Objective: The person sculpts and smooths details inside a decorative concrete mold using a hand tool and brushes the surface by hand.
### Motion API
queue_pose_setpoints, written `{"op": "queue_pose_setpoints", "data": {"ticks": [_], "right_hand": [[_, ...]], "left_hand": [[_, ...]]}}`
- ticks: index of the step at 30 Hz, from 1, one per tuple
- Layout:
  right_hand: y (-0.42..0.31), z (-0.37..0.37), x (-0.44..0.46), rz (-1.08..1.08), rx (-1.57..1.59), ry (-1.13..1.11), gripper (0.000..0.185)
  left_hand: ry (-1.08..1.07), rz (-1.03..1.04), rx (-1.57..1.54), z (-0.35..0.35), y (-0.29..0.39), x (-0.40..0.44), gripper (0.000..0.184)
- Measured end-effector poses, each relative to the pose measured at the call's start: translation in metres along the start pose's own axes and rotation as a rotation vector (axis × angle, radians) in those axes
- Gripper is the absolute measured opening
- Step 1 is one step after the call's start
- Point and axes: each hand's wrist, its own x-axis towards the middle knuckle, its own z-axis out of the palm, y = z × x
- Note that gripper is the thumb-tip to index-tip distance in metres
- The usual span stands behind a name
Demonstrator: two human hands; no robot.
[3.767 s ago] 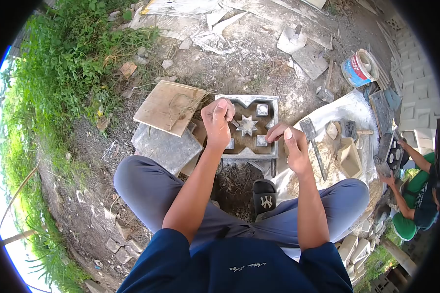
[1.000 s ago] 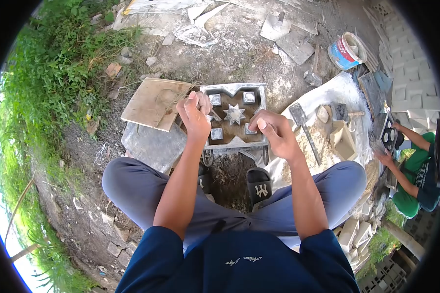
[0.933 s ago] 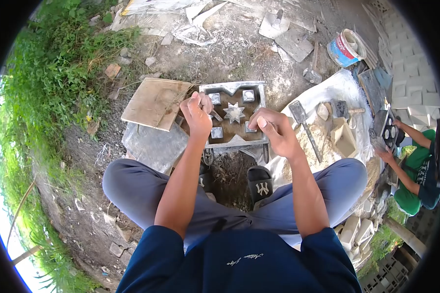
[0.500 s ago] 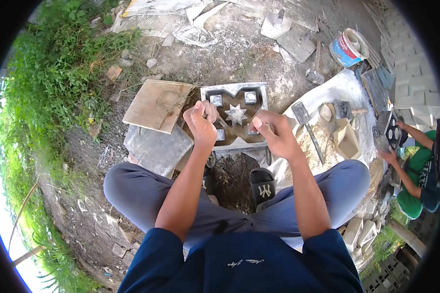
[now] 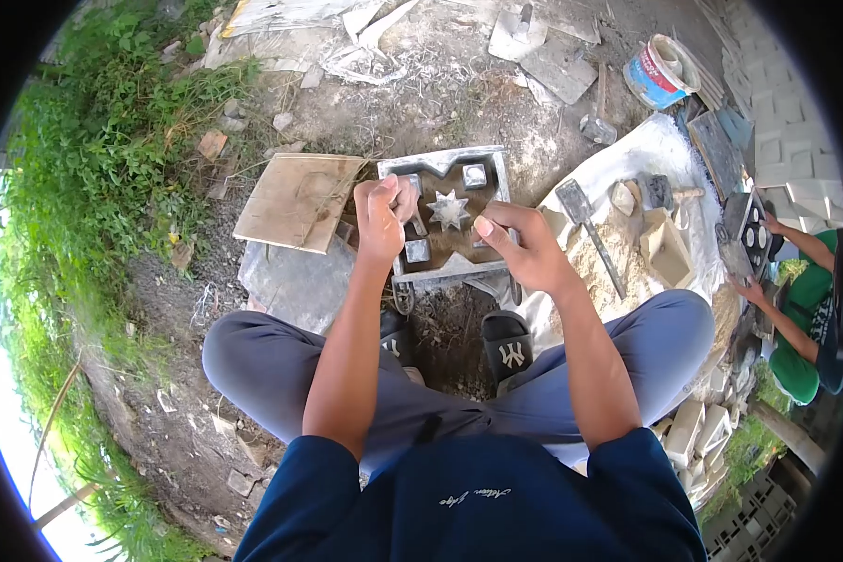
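Observation:
A grey metal mould (image 5: 498, 187) lies on the ground in front of me, with a star-shaped block (image 5: 449, 210) in its middle and square blocks (image 5: 474, 176) near its corners. Over its left side, my left hand (image 5: 382, 217) is closed with the fingers curled in. My right hand (image 5: 525, 245) is closed too, at the mould's right side, thumb resting against the bent forefinger. Whatever either hand grips is hidden by the fingers. A looped handle (image 5: 404, 298) sticks out from the mould's near edge.
On the right, a white sheet (image 5: 648, 148) carries sandy powder, a flat-bladed tool (image 5: 590, 234) and a pale block (image 5: 666, 248). Boards (image 5: 300, 199) lie to the left. A paint bucket (image 5: 662, 70) stands at upper right. Another person's hands (image 5: 749, 290) handle a mould at far right.
The whole view has shifted and turned slightly. Both hands stay closed over the mould's sides, with little movement relative to it.

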Motion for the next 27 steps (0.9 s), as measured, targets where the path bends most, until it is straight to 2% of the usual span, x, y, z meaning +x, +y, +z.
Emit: {"op": "queue_pose_setpoints", "data": {"ticks": [3, 5, 8, 10, 13, 18, 21, 24, 26, 27], "right_hand": [[-0.002, -0.005, 0.006, -0.093, 0.011, 0.000, 0.035], [0.000, -0.006, 0.006, -0.064, 0.014, 0.009, 0.035], [-0.002, -0.010, 0.004, -0.018, -0.001, 0.004, 0.035], [-0.001, -0.008, 0.007, -0.016, -0.021, -0.035, 0.037], [-0.004, -0.008, 0.007, 0.014, -0.006, -0.039, 0.036], [-0.011, -0.011, 0.006, -0.020, -0.008, -0.041, 0.033], [-0.006, -0.010, -0.001, -0.031, 0.007, -0.001, 0.033], [-0.007, -0.012, 0.004, -0.029, 0.022, -0.029, 0.033], [-0.006, -0.011, 0.007, -0.077, 0.013, -0.034, 0.033], [-0.009, -0.012, 0.006, -0.030, 0.002, -0.037, 0.033]], "left_hand": [[0.000, -0.027, -0.079, -0.011, -0.003, 0.010, 0.050], [-0.112, 0.027, 0.068, 0.004, 0.019, 0.000, 0.048], [-0.115, -0.021, 0.120, -0.008, -0.003, 0.001, 0.048], [-0.107, -0.009, 0.068, -0.007, 0.006, 0.007, 0.048], [-0.229, -0.009, 0.076, -0.001, 0.015, -0.005, 0.049], [-0.154, -0.075, 0.031, -0.012, 0.004, -0.001, 0.052], [-0.290, -0.008, 0.084, 0.001, 0.019, -0.008, 0.054], [-0.123, -0.093, 0.006, -0.004, 0.005, 0.002, 0.051], [-0.114, -0.048, -0.009, 0.000, 0.011, 0.000, 0.050], [-0.102, -0.024, -0.027, 0.003, 0.013, -0.004, 0.050]]}}
